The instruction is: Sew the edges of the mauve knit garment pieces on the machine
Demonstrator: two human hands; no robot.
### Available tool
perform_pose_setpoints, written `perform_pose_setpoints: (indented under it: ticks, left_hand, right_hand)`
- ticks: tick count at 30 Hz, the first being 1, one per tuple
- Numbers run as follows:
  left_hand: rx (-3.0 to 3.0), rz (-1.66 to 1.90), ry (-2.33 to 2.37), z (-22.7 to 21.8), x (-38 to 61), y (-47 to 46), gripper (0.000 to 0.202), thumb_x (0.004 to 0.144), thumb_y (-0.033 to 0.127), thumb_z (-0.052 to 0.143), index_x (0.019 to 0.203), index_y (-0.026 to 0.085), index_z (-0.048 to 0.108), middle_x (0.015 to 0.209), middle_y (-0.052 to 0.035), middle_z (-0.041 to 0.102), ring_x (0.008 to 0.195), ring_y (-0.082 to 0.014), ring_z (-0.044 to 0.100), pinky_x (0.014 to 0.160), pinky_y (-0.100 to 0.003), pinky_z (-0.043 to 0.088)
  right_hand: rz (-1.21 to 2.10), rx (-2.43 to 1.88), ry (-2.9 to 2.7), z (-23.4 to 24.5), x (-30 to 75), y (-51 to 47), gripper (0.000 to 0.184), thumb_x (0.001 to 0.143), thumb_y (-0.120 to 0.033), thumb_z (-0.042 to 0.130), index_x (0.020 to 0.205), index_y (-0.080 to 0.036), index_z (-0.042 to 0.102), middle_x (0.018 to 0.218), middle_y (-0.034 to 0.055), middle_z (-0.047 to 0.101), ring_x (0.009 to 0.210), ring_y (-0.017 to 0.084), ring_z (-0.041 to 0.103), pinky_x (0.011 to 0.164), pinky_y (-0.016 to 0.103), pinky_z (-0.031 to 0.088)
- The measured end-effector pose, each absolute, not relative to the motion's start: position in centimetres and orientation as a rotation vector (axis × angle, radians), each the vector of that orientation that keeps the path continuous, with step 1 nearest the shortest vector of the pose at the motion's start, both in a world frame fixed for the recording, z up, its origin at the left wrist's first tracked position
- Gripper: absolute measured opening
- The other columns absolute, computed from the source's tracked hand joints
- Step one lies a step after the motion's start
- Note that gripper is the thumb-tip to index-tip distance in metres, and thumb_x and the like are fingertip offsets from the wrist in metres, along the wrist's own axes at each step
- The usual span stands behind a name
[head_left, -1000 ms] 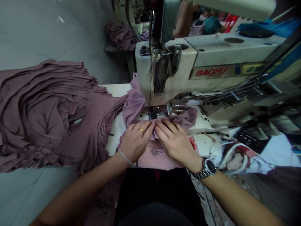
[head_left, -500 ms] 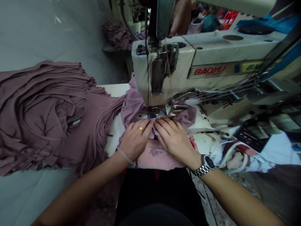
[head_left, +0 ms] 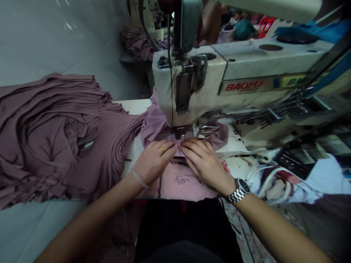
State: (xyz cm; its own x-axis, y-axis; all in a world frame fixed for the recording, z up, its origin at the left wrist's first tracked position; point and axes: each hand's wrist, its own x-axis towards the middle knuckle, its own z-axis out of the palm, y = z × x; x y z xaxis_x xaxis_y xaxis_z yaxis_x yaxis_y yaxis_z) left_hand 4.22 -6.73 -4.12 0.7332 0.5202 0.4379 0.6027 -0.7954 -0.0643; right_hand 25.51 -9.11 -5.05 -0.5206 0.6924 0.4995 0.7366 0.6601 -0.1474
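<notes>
Head view: 2 open hands, the left hand [head_left: 155, 162] and right hand [head_left: 205, 166], press flat, fingertips nearly meeting, on a mauve knit garment [head_left: 175, 184] just before the presser foot [head_left: 179, 132] of a Baoyu sewing machine [head_left: 246, 86]. Even pressure from both hands suits smooth plies. Stacked mauve garments [head_left: 55, 138] lie left.

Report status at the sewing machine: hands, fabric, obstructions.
Left hand, right hand flat on mauve knit fabric, side by side. Fabric bunched at presser foot of BAOYU sewing machine. Stacked mauve garments alongside, not blocking.
</notes>
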Motion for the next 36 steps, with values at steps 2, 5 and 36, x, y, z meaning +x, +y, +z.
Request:
perform_pose_setpoints:
  ticks: [2,5,36]
  left_hand:
    - [-2.766,-0.652,-0.826,-4.0,3.9,-6.5,0.026,0.095,0.017,0.049,0.117,0.013,0.061,0.114,-0.0101,0.067,0.105,-0.0233,0.061,0.087,-0.037,0.050]
    - [-2.768,-0.692,-0.812,-3.8,3.9,-6.3,0.023,0.095,0.020,0.051,0.114,0.014,0.063,0.112,-0.0097,0.068,0.102,-0.0223,0.062,0.085,-0.037,0.051]
    - [-2.797,-0.687,-0.873,-3.7,4.0,-4.4,0.025,0.096,0.023,0.049,0.113,0.013,0.064,0.113,-0.0102,0.069,0.105,-0.0211,0.064,0.091,-0.039,0.049]
  right_hand:
    - [-0.045,-1.044,-2.308,-5.1,25.6,-9.2,0.026,0.093,-0.017,0.049,0.114,-0.013,0.063,0.113,0.0104,0.066,0.109,0.022,0.053,0.093,0.039,0.044]
    - [-0.001,-1.041,-2.283,-4.9,25.5,-9.1,0.022,0.092,-0.018,0.050,0.109,-0.014,0.064,0.108,0.0099,0.066,0.104,0.021,0.053,0.090,0.039,0.045]
    - [-0.177,-1.267,-2.405,-4.4,25.5,-7.9,0.035,0.091,-0.013,0.049,0.124,-0.008,0.060,0.115,0.0118,0.064,0.096,0.023,0.052,0.085,0.039,0.048]
